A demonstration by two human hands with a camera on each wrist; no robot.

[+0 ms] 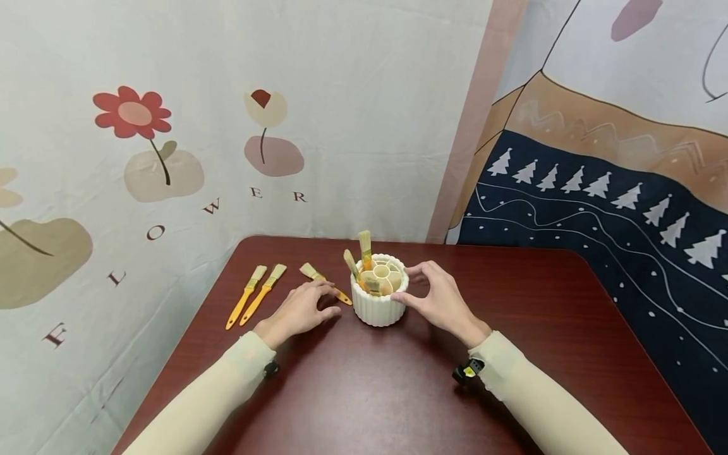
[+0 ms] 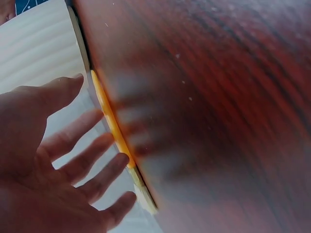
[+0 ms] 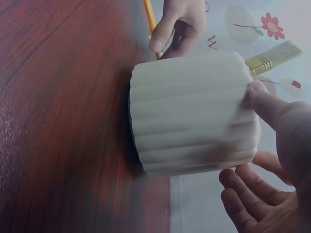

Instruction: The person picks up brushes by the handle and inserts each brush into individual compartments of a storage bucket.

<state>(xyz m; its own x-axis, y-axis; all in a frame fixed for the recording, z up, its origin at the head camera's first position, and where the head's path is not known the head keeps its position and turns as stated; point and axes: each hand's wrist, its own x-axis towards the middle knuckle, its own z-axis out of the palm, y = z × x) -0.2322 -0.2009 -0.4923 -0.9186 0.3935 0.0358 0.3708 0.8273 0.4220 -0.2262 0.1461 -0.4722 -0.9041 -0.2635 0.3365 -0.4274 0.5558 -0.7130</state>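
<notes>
A white ribbed holder [image 1: 380,312] with a flower-shaped divider on top stands upright on the table. Several paintbrushes [image 1: 365,248] stick out of its left side, bristles up. My right hand [image 1: 442,302] holds the holder's right side near the rim, thumb in front and fingers farther back. One more paintbrush [image 1: 343,297] with a yellow handle lies just left of the holder. Over it is my left hand [image 1: 304,308], partly hiding it. In the left wrist view the fingers are loosely spread beside the yellow handle [image 2: 112,121]; whether they touch it I cannot tell.
Two yellow-handled paintbrushes, one [image 1: 247,297] beside the other [image 1: 263,295], lie side by side at the left of the dark red table [image 1: 364,392]. Behind the table hangs a pale flower-printed cloth [image 1: 364,126]; a navy tree-patterned one [image 1: 569,221] is at the right.
</notes>
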